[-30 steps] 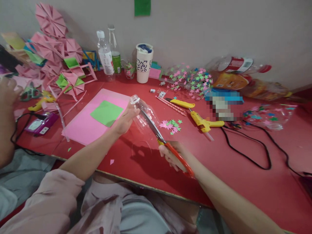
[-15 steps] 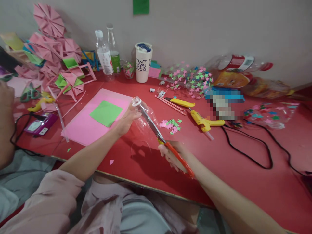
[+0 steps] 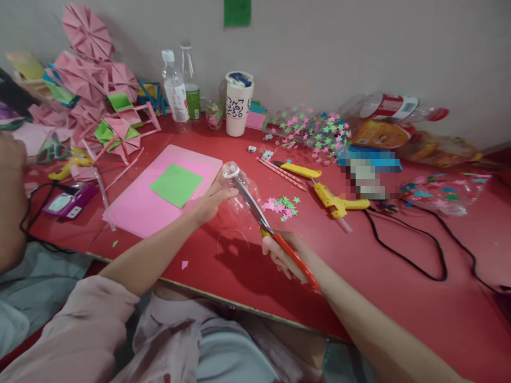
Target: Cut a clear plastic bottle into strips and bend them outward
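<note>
My left hand (image 3: 211, 200) grips the upper part of a clear plastic bottle (image 3: 235, 197), held above the red table (image 3: 399, 287) with its open neck pointing up and away. My right hand (image 3: 281, 254) is closed round the red handles of a pair of scissors (image 3: 266, 226). The steel blades run up along the bottle's side toward its neck. A curled clear strip hangs from the bottle's lower cut edge. Small pink and green paper stars (image 3: 281, 205) lie just right of the bottle.
A pink sheet with a green square (image 3: 176, 184) lies left. Yellow glue gun (image 3: 335, 201) with black cord (image 3: 419, 255), yellow cutter (image 3: 297, 169), white cup (image 3: 238, 103), water bottles (image 3: 175, 96), star-covered plastic bottles (image 3: 315, 130) and pink folded paper shapes (image 3: 88, 69) stand around. Another person's arm (image 3: 10, 202) is at far left.
The bottle has turned in my left hand, its neck now tipped more toward me. The scissors hold about the same place along its side.
</note>
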Demonstrator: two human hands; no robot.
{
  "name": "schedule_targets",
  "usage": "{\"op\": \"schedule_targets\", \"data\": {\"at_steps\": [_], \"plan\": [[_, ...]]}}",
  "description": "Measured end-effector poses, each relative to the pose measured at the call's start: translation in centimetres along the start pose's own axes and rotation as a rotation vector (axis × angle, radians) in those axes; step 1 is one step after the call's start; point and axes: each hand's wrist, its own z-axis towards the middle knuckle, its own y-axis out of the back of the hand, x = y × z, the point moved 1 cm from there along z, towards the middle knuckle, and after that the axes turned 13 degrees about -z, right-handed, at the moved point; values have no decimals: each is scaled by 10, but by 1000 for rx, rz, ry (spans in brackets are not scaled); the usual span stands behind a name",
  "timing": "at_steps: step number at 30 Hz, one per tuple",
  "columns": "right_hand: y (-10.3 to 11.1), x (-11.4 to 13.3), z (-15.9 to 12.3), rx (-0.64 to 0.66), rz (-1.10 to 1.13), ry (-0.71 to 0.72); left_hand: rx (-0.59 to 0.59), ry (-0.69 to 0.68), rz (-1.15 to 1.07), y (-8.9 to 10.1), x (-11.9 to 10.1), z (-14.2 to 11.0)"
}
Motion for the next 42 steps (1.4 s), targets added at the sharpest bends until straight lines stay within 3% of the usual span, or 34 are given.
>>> {"op": "schedule_targets", "data": {"at_steps": [5, 16, 21, 25, 30, 35, 42], "plan": [[-1, 3, -1, -11, -32, -48, -63, 13, 3, -2, 1, -4], [-3, 8, -4, -49, -37, -80, -43, 64, 8, 4, 5, -6], [-1, 8, -1, 1, -28, -62, -182, 77, -6, 1, 7, -3], [2, 4, -2, 18, -36, 5, -335, 7, -130, -1, -5, 7], [6, -4, 2, -15, -41, 51, -429, 54, -227, 5, -17, 14], [9, -8, 5, -27, -138, 63, -430, 108, -302, 10, -15, 13], [16, -7, 2, -52, -308, 149, -416, 52, -366, 23, -20, 16]]}}
